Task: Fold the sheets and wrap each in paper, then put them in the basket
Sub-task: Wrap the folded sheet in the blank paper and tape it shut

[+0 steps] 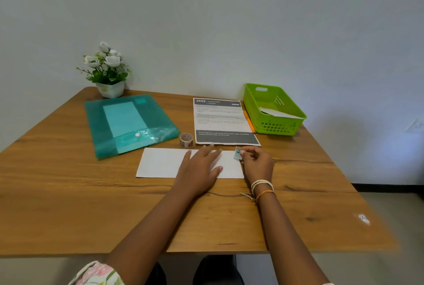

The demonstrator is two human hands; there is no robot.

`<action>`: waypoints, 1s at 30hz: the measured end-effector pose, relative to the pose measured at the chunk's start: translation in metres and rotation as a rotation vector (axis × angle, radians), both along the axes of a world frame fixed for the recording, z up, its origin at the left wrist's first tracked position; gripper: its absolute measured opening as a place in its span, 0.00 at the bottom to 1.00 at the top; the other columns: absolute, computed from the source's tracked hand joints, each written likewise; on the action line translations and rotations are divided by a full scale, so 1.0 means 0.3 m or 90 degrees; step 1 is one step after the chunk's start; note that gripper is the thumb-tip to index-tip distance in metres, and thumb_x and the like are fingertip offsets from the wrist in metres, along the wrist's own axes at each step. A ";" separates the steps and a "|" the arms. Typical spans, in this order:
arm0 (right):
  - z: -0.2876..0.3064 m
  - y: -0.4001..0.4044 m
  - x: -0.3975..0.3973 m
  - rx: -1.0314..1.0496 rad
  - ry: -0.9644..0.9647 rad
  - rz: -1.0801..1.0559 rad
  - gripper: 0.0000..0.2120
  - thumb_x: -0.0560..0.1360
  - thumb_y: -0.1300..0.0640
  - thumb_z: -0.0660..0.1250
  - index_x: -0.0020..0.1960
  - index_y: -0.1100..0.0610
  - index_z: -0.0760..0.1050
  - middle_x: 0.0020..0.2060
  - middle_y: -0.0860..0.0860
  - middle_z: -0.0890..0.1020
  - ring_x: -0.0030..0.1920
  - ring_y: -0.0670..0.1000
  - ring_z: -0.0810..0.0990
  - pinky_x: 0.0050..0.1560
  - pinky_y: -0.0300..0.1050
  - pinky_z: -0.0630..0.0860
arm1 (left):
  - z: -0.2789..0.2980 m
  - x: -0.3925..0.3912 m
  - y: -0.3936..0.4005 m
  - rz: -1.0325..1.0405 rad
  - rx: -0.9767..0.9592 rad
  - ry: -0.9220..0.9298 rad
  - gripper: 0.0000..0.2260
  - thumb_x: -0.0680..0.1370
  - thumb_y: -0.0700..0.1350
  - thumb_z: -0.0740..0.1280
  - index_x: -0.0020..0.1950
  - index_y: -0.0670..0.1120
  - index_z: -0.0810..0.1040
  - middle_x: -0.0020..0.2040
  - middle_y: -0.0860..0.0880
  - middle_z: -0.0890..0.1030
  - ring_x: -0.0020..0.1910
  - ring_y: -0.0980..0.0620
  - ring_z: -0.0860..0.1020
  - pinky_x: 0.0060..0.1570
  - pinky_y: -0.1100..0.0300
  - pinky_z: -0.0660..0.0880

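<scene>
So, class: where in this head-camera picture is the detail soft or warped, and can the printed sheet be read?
Head view: table edges bow from wide-angle distortion; printed sheet shows a legible "2659", its body text blurred; the small piece pinched by the right hand is too soft to identify.

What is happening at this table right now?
A person is wrapping paper. The left hand presses flat on a folded white paper on the wooden table, while the right hand pinches a small piece of tape at its right end. The tape roll stands behind. The green basket already holds white paper.
</scene>
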State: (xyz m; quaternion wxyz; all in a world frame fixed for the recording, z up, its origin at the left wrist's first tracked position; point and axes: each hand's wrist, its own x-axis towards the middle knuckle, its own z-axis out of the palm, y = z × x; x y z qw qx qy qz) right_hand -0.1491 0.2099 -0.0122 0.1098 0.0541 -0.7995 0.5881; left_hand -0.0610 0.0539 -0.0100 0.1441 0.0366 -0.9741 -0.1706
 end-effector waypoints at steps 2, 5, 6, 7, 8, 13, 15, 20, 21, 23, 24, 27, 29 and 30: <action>0.001 0.000 -0.001 -0.016 -0.010 -0.016 0.04 0.73 0.58 0.71 0.42 0.50 0.80 0.37 0.47 0.83 0.41 0.47 0.83 0.44 0.48 0.82 | -0.010 -0.004 -0.004 -0.001 0.003 -0.040 0.22 0.81 0.59 0.55 0.76 0.57 0.64 0.78 0.54 0.61 0.77 0.55 0.55 0.74 0.47 0.48; 0.005 -0.003 0.000 0.006 -0.011 -0.021 0.05 0.73 0.58 0.70 0.40 0.51 0.80 0.38 0.47 0.83 0.41 0.47 0.82 0.45 0.45 0.80 | -0.010 0.002 -0.008 -0.003 -0.012 -0.042 0.22 0.81 0.59 0.55 0.75 0.57 0.64 0.77 0.54 0.61 0.77 0.54 0.55 0.74 0.47 0.49; 0.005 -0.004 0.000 0.025 -0.013 -0.013 0.04 0.73 0.58 0.70 0.39 0.52 0.81 0.37 0.47 0.83 0.41 0.46 0.81 0.44 0.43 0.78 | -0.009 0.004 -0.007 -0.006 -0.015 -0.046 0.22 0.81 0.59 0.54 0.75 0.57 0.64 0.77 0.53 0.61 0.77 0.54 0.55 0.74 0.47 0.49; 0.008 -0.006 0.000 0.047 -0.019 -0.002 0.03 0.72 0.58 0.71 0.40 0.53 0.82 0.37 0.46 0.83 0.40 0.45 0.80 0.43 0.41 0.76 | -0.009 0.004 -0.005 -0.006 -0.015 -0.047 0.22 0.81 0.59 0.54 0.75 0.57 0.64 0.77 0.53 0.61 0.77 0.54 0.55 0.74 0.47 0.49; 0.011 -0.009 -0.001 0.072 -0.028 0.009 0.03 0.72 0.58 0.71 0.40 0.54 0.83 0.37 0.46 0.83 0.40 0.45 0.80 0.42 0.40 0.74 | -0.009 0.005 -0.003 -0.006 -0.013 -0.048 0.22 0.81 0.59 0.54 0.75 0.57 0.64 0.78 0.53 0.61 0.77 0.54 0.55 0.74 0.47 0.49; 0.021 -0.025 -0.009 0.144 -0.053 0.015 0.03 0.72 0.54 0.71 0.41 0.52 0.84 0.39 0.47 0.85 0.41 0.47 0.80 0.43 0.42 0.76 | -0.006 0.005 -0.004 -0.003 -0.011 -0.050 0.22 0.81 0.59 0.54 0.75 0.57 0.64 0.77 0.53 0.61 0.77 0.54 0.55 0.74 0.47 0.49; 0.022 -0.031 -0.012 0.158 -0.058 0.013 0.04 0.71 0.54 0.70 0.41 0.51 0.84 0.39 0.47 0.85 0.41 0.47 0.81 0.43 0.43 0.77 | -0.006 0.005 -0.004 -0.002 -0.008 -0.049 0.22 0.81 0.59 0.55 0.75 0.56 0.64 0.77 0.53 0.62 0.77 0.54 0.55 0.74 0.46 0.49; 0.021 -0.035 -0.013 0.181 -0.063 0.001 0.04 0.71 0.53 0.70 0.40 0.50 0.83 0.39 0.46 0.85 0.41 0.47 0.81 0.44 0.45 0.78 | -0.007 0.005 -0.002 0.002 -0.001 -0.040 0.22 0.81 0.59 0.55 0.75 0.56 0.65 0.77 0.53 0.62 0.77 0.54 0.56 0.74 0.47 0.49; 0.020 -0.036 -0.013 0.188 -0.063 -0.001 0.04 0.71 0.52 0.70 0.40 0.50 0.83 0.39 0.47 0.85 0.41 0.48 0.81 0.44 0.44 0.78 | -0.007 0.006 -0.002 0.003 0.001 -0.038 0.22 0.81 0.59 0.55 0.75 0.56 0.65 0.77 0.53 0.62 0.77 0.54 0.56 0.74 0.47 0.49; 0.019 -0.038 -0.012 0.206 -0.059 -0.002 0.04 0.72 0.52 0.70 0.42 0.51 0.84 0.41 0.47 0.85 0.41 0.48 0.81 0.44 0.43 0.77 | -0.007 0.007 -0.001 0.003 0.001 -0.039 0.22 0.81 0.59 0.56 0.75 0.56 0.65 0.77 0.53 0.62 0.77 0.54 0.56 0.74 0.47 0.49; 0.020 -0.039 -0.012 0.216 -0.055 -0.002 0.05 0.72 0.53 0.70 0.43 0.51 0.84 0.41 0.47 0.86 0.41 0.48 0.81 0.44 0.42 0.77 | -0.006 0.007 -0.001 0.003 0.002 -0.039 0.22 0.81 0.59 0.56 0.75 0.56 0.65 0.77 0.53 0.62 0.77 0.54 0.56 0.74 0.47 0.49; 0.022 -0.042 -0.010 0.236 -0.050 -0.006 0.05 0.72 0.53 0.69 0.44 0.51 0.84 0.42 0.48 0.86 0.42 0.48 0.81 0.43 0.41 0.76 | -0.006 0.006 0.001 0.003 0.001 -0.039 0.22 0.81 0.59 0.56 0.75 0.56 0.65 0.77 0.53 0.62 0.77 0.54 0.56 0.74 0.47 0.48; 0.024 -0.045 -0.009 0.247 -0.049 -0.012 0.05 0.72 0.54 0.69 0.44 0.51 0.84 0.42 0.48 0.86 0.42 0.49 0.81 0.42 0.41 0.76 | -0.005 0.006 0.000 0.004 0.002 -0.038 0.22 0.81 0.59 0.56 0.75 0.56 0.65 0.77 0.53 0.62 0.77 0.54 0.56 0.74 0.47 0.48; 0.023 -0.047 -0.009 0.253 -0.048 -0.014 0.05 0.73 0.54 0.69 0.44 0.51 0.84 0.42 0.48 0.86 0.42 0.49 0.81 0.42 0.41 0.76 | -0.005 0.007 0.000 0.003 0.003 -0.037 0.22 0.81 0.59 0.56 0.75 0.56 0.65 0.77 0.53 0.62 0.77 0.54 0.56 0.74 0.47 0.48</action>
